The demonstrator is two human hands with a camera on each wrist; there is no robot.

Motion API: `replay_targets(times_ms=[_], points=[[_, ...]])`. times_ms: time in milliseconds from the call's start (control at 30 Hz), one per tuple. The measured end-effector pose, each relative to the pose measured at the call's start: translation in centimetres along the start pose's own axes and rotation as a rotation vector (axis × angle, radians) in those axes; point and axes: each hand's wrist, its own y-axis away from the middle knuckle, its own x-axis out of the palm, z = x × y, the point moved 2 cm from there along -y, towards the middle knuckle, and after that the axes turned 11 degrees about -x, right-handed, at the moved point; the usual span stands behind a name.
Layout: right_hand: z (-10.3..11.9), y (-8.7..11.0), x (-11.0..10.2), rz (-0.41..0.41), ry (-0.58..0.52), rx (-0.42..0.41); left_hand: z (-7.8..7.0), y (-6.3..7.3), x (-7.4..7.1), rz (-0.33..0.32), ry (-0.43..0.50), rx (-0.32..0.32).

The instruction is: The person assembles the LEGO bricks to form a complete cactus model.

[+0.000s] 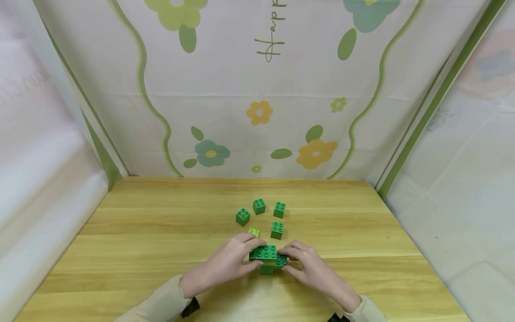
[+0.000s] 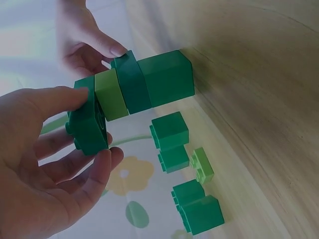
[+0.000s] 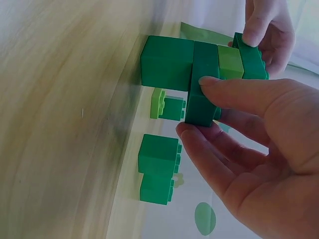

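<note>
A stack of toy building bricks stands on the table between both hands. Its bottom is a tall green brick (image 2: 169,77), with a long dark green brick (image 3: 202,107) across it and jutting to the right. Above that sits a light green brick (image 2: 110,94), topped by a long green brick (image 1: 267,253) that overhangs to the left. My left hand (image 1: 227,264) grips the overhanging end of the top brick, thumb on the near side. My right hand (image 1: 314,267) pinches the jutting end of the dark green brick between thumb and fingers.
Beyond the stack lie several loose green bricks, among them one (image 1: 277,230) behind the right hand and one (image 1: 243,216) farther left. A thin light green brick (image 1: 254,231) lies just past the left fingers. A flower-printed cloth (image 1: 225,80) hangs behind the wooden table (image 1: 161,223).
</note>
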Motion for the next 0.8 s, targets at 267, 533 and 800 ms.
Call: replay_targets(times_ms=[267, 533, 800], points=[[0.0, -0.1, 0.0, 0.007, 0.014, 0.013, 0.7, 0.1, -0.5, 0.001, 0.035, -0.054], [0.0, -0.1, 0.0, 0.010, 0.021, 0.026, 1.4, 0.1, -0.9, -0.048, 0.112, -0.054], [-0.1, -0.1, 0.0, 0.019, 0.007, 0.049, 2.9, -0.6, -1.3, -0.126, 0.156, -0.066]])
